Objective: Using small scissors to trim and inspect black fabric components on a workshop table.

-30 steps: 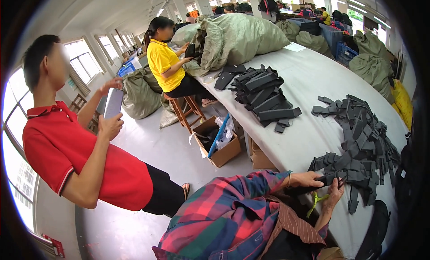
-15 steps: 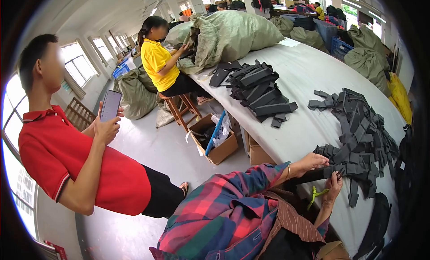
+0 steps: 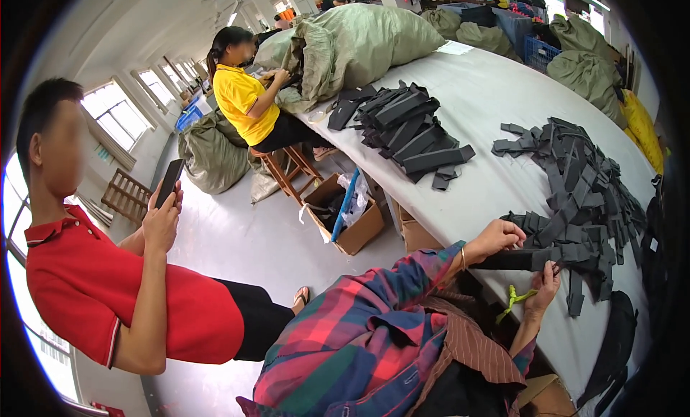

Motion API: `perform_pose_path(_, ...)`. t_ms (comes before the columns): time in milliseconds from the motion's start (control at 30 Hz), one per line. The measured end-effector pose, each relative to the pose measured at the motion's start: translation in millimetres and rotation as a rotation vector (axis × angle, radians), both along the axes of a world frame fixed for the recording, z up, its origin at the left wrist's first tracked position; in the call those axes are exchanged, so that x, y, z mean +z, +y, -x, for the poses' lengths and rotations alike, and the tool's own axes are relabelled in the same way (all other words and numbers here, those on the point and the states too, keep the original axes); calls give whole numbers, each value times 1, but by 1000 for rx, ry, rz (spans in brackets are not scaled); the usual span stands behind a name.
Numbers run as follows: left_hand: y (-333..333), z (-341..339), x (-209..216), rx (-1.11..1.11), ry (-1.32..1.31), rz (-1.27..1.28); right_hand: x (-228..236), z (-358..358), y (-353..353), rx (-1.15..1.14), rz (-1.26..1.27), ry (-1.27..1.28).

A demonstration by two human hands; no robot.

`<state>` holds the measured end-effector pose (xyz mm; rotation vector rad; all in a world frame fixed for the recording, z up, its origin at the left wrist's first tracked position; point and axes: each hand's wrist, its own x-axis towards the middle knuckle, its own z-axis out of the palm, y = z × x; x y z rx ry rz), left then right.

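A dark fabric strip lies across the near edge of the table, beside a loose heap of small black fabric pieces. My right hand grips the strip's right end, thumb and fingers closed. Just above the strip is my left hand, fingertips pinched together; whatever they hold, if anything, is too small to see. A yellow-green band hangs beside my right wrist. My left wrist wears a thin bangle.
Stacked longer black pieces lie farther along the white table, before a big green sack. A person in red stands at left with a phone; one in yellow sits beyond. A cardboard box stands on the floor.
My left hand has lifted slightly from the strip, while my right keeps hold of its end. The standing person has turned the phone's screen away. The whole view has shifted a little.
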<state>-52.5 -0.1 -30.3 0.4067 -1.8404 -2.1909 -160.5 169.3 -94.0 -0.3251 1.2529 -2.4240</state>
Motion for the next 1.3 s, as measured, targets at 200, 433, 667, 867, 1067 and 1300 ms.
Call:
perform_pose_path(200, -12, -2, 7, -24, 47, -23, -1, 2, 3, 29, 53, -28)
perform_pose_path(433, -20, 15, 22, -85, 169, -84, 3, -4, 9, 3, -98, 24)
perform_pose_path(667, -59, 44, 56, -178, 56, 289, 39, -28, -7, 86, -394, 216)
perform_pose_path(867, -68, 48, 23, -94, -61, 243, 38, -30, -15, 137, -295, 29)
perform_pose_path(1067, -62, 28, 14, -20, -16, 202, 47, -33, -18, 167, -259, -91)
perform_pose_path(1300, -64, 5, 1, 127, -16, 353, 45, -41, -25, 207, -249, -85)
